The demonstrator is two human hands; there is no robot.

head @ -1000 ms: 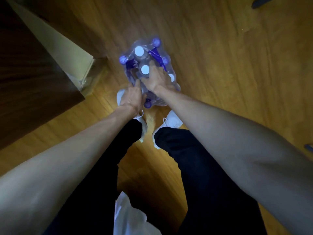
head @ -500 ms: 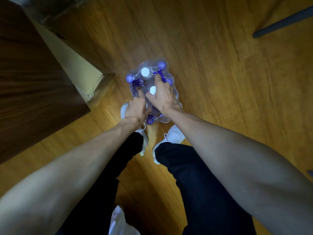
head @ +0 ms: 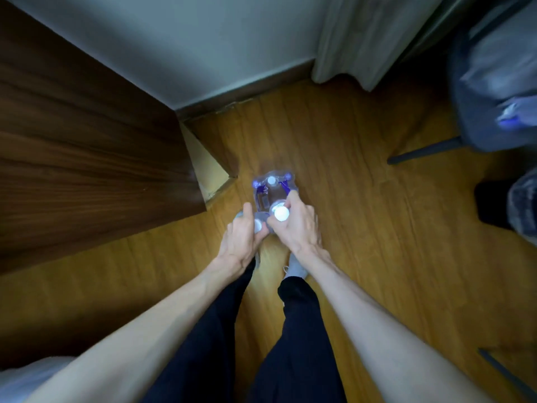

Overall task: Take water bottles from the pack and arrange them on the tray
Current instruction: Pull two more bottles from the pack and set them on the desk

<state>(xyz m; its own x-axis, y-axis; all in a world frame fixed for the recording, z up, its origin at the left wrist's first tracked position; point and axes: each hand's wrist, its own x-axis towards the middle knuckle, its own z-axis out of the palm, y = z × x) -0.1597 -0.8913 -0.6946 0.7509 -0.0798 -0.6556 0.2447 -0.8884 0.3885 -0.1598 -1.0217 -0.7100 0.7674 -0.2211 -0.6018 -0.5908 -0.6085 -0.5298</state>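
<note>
- A yellow-brown wooden floor (head: 363, 228) fills the middle of the frame, meeting a pale wall (head: 189, 39) and a dark skirting board along the top
- A dark wood cabinet (head: 87, 146) takes up the upper left, with a lighter panel showing at its lower corner
- A pale curtain (head: 363, 39) hangs at the upper centre-right; a grey chair (head: 494, 82) with a thin dark leg sits in the upper right corner
- The pack (head: 271, 190) of water bottles stands on the floor at the centre of the frame, just beside the cabinet's corner, wrapped in clear film with purple and white caps showing
- Both bare arms reach down from the lower corners and meet at the near edge of the pack, above dark trousers and pale shoes
- The right hand (head: 296, 225) is curled around a bottle (head: 280, 213) with a white cap, its fingers pinching the neck just under the cap
- The left hand (head: 242, 237) is closed on another bottle (head: 257, 225) beside it, forefinger stretched forward along the pack's left side
- The two hands touch each other at the thumbs
- No tray can be made out
</note>
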